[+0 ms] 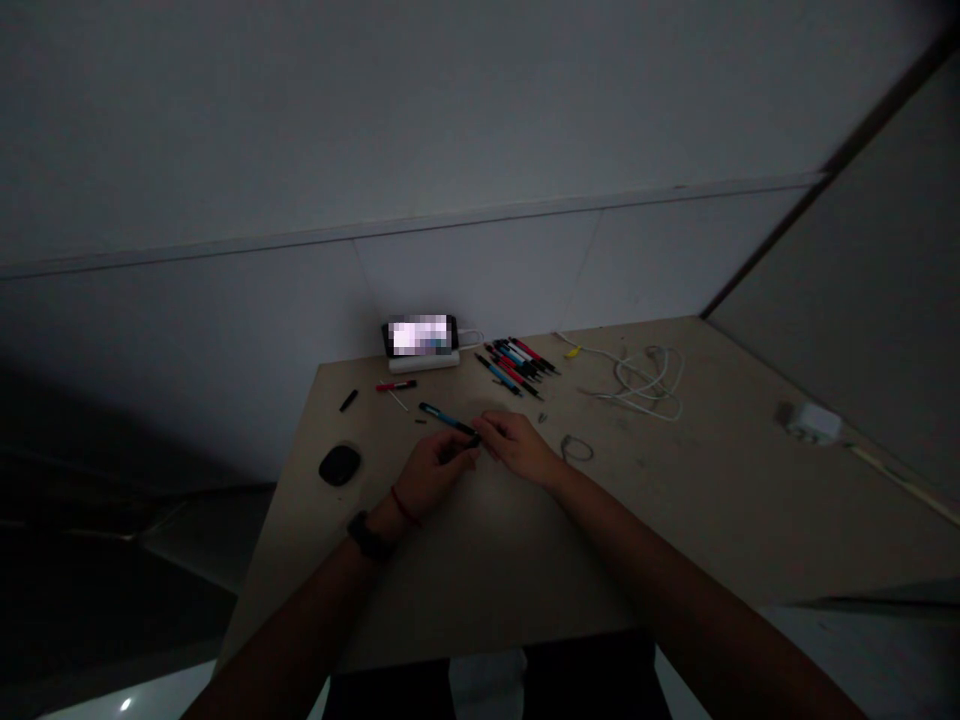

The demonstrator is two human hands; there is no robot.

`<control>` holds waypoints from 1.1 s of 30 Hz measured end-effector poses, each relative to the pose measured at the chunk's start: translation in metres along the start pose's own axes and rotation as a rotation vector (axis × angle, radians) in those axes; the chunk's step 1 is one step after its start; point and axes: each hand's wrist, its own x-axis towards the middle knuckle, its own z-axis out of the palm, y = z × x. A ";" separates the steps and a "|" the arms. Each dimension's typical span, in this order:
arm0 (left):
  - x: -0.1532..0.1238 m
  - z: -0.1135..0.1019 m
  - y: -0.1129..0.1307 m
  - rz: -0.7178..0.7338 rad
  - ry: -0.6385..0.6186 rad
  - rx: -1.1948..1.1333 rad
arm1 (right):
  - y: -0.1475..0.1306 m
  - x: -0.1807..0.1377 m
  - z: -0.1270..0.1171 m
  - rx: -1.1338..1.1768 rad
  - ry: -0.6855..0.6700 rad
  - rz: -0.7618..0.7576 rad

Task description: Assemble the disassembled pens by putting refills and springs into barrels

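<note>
A blue and black pen [448, 417] slants above the middle of the table, its dark end at my fingertips. My left hand [435, 468] is closed round that end, thumb and forefinger pinching it. From the other side, my right hand [519, 446] pinches the same dark end; its fingertips partly hide what they grip. Beyond my hands lies a pile of red, blue, white and black pens [517, 366]. To the left are a short red and black pen part [396, 385], a thin white stick [398, 400], a small black piece [349, 400] and a tiny dark piece [421, 421].
A lit phone [420, 336] leans at the wall on a white block [424, 362]. A rounded black object [339, 466] lies near the left edge. White cable [649, 390], a yellow scrap [573, 352] and a thin cord loop [577, 450] lie rightward. A white plug [816, 424] sits far right.
</note>
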 end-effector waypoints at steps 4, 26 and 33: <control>0.000 0.000 0.001 0.007 -0.002 -0.008 | -0.002 -0.001 0.000 0.010 0.004 0.004; -0.002 0.001 0.002 -0.073 0.030 -0.109 | 0.006 0.002 0.002 0.264 0.210 0.108; -0.002 -0.001 0.004 -0.078 0.018 -0.083 | 0.009 0.003 0.003 0.256 0.172 0.120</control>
